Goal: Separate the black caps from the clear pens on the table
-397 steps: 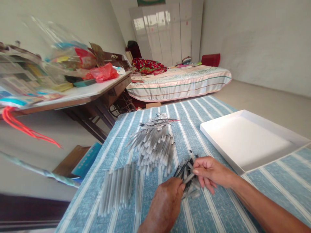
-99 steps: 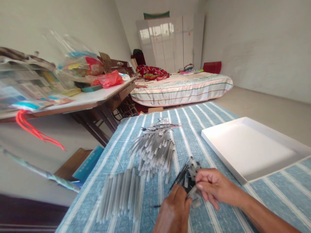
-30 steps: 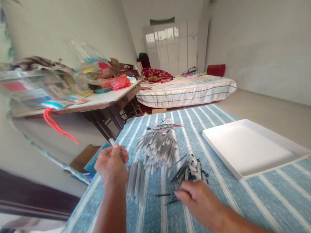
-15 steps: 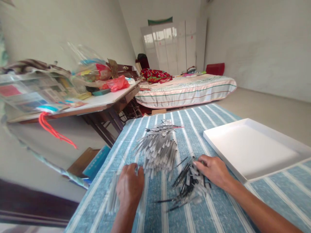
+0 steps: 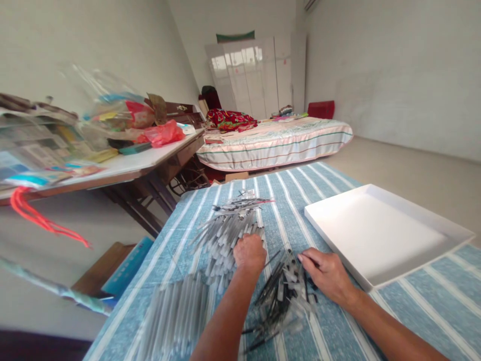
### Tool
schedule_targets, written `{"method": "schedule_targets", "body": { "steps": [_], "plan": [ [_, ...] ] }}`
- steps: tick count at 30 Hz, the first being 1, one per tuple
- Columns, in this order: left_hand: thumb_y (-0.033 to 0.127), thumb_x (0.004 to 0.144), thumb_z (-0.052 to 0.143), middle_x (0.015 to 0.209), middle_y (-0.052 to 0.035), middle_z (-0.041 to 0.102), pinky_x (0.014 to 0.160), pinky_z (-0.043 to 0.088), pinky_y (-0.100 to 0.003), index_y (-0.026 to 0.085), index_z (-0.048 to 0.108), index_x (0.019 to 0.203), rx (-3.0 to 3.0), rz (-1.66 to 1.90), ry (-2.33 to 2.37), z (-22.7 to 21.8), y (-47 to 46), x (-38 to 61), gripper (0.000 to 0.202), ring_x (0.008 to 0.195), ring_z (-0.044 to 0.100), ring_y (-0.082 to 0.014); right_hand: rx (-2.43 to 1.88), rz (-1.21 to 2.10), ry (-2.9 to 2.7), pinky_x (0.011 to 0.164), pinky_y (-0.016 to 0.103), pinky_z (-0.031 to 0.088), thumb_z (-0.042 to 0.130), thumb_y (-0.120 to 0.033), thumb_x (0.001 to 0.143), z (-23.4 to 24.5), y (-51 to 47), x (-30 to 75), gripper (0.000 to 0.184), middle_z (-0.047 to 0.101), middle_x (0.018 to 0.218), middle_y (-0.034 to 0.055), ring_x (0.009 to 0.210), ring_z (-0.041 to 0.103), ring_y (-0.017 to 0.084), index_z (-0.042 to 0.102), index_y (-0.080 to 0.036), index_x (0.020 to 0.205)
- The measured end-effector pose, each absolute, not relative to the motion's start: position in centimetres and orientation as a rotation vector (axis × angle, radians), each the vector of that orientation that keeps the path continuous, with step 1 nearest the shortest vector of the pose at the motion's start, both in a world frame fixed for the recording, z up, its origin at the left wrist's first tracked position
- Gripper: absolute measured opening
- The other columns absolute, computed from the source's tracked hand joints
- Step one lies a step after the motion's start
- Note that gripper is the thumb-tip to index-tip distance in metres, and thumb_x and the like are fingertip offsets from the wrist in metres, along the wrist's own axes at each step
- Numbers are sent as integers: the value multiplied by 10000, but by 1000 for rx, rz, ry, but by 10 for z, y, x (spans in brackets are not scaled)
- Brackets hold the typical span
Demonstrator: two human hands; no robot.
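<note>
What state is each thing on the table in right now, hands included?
grey pen pile: loose heap, roughly aligned.
dark refill pile: scattered, tangled.
clear tubes: laid side by side, blurred.
white tray: flat, open side up.
left hand: palm down on the grey pen pile, fingers curled; grip unclear.
right hand: fingertips at the dark refill pile; grip unclear.

Light blue with white stripes on the tablecloth (image 5: 338,321), plain white on the tray (image 5: 376,230), frosted grey with whitish tips in the pile of pen barrels (image 5: 225,235), black mixed with clear in the heap of refills (image 5: 280,296). Further off, glossy white on the wardrobe (image 5: 255,75), cream with thin green and pink stripes on the bed cover (image 5: 278,140), red with a busy print on the blanket (image 5: 227,119). Bright red on the plastic bag (image 5: 160,133) and the cord (image 5: 37,218).
</note>
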State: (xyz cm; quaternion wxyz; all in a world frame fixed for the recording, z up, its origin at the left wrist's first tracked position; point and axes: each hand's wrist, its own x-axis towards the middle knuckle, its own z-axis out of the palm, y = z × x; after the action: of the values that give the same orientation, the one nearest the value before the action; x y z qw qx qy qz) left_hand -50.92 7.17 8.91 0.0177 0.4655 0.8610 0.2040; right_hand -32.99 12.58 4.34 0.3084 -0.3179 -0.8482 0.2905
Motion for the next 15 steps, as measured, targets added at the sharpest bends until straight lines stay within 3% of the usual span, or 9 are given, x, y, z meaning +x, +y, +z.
{"method": "schedule_targets", "body": {
  "steps": [3,7,11,15],
  "plan": [
    [60,703,438,826,-127,560,725,396,-373,132,551,677,1515,512,2701,102,52,-492,137,823,547,-253,-814,892,-2164,530,221,357,419,-373,856,51,125,-329,290,504,542,-5,501,468,120,561,-180,694],
    [58,749,398,832,-83,547,661,421,-286,158,513,749,1755,463,2438,107,12,-463,153,716,543,-183,-741,1194,-2051,476,198,344,412,-419,856,60,120,-329,408,441,471,-26,466,438,94,465,-176,533],
    [57,779,343,844,-73,533,657,439,-269,177,484,779,1750,688,2256,95,-17,-450,185,722,538,-169,-737,1545,-1991,347,171,262,413,-474,843,63,114,-329,464,396,380,-60,318,338,50,408,-177,487],
    [107,806,344,871,-72,530,721,442,-277,186,475,809,1717,961,2152,80,-29,-450,153,788,542,-170,-689,1867,-1991,278,155,169,426,-510,822,61,111,-327,445,462,372,-59,237,317,36,402,-176,529]
  ]
}}
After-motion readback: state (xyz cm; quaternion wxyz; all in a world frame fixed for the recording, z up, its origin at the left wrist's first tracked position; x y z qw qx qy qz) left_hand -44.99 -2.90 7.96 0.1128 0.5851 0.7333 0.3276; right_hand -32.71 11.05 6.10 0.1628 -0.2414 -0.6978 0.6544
